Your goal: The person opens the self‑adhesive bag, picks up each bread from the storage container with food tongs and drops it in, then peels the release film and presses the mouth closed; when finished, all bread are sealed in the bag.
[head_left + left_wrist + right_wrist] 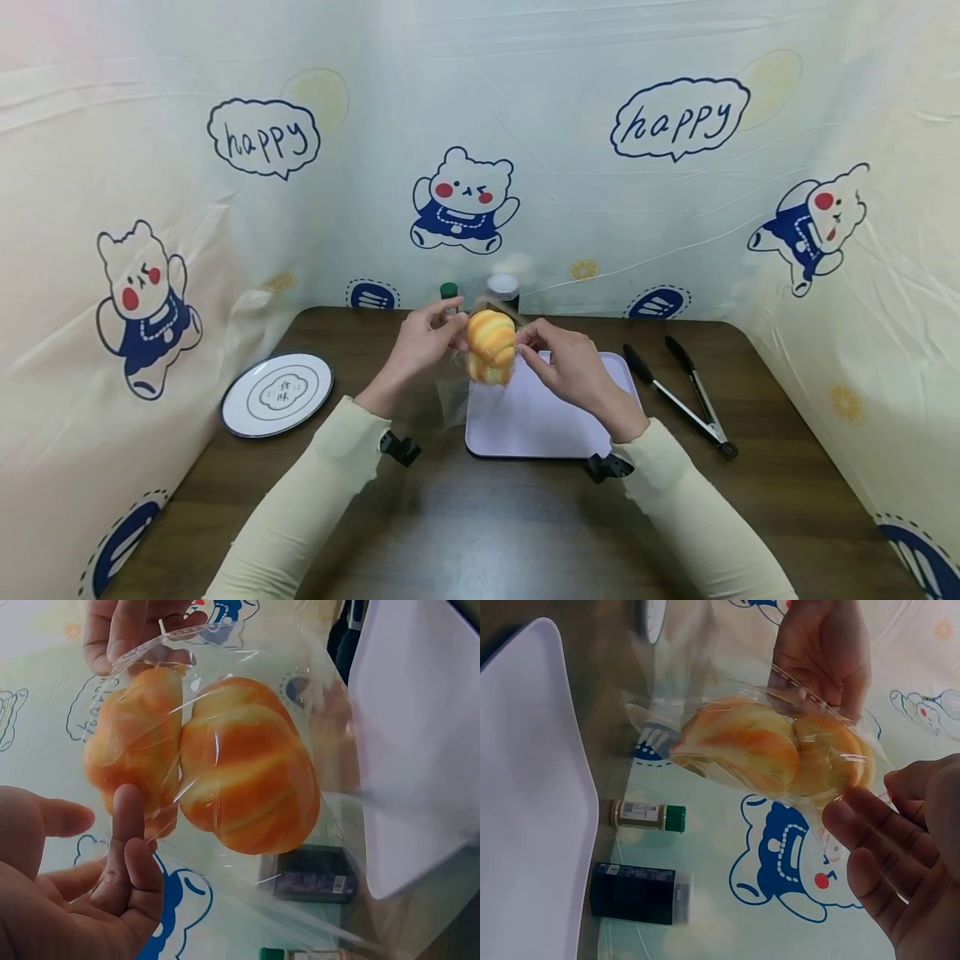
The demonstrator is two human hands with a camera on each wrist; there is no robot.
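In front of me a clear plastic bag (330,727) is held up off the table between both hands. Two golden bread rolls (247,765) sit inside it, one beside the other. My left hand (422,337) holds the bag at its left side; in the left wrist view one fingertip lies against the smaller roll. At the opposite side, my right hand (573,367) pinches the bag's edge between thumb and fingers. A lilac tray (555,417) lies under and to the right of the bag.
To the left lies a white plate (240,398) with a dark rim. Black-handled tongs (705,400) rest spread at the right. Behind the bag stand a green-capped bottle (641,814) and a dark white-capped bottle (634,892). A printed cloth (570,192) surrounds the table.
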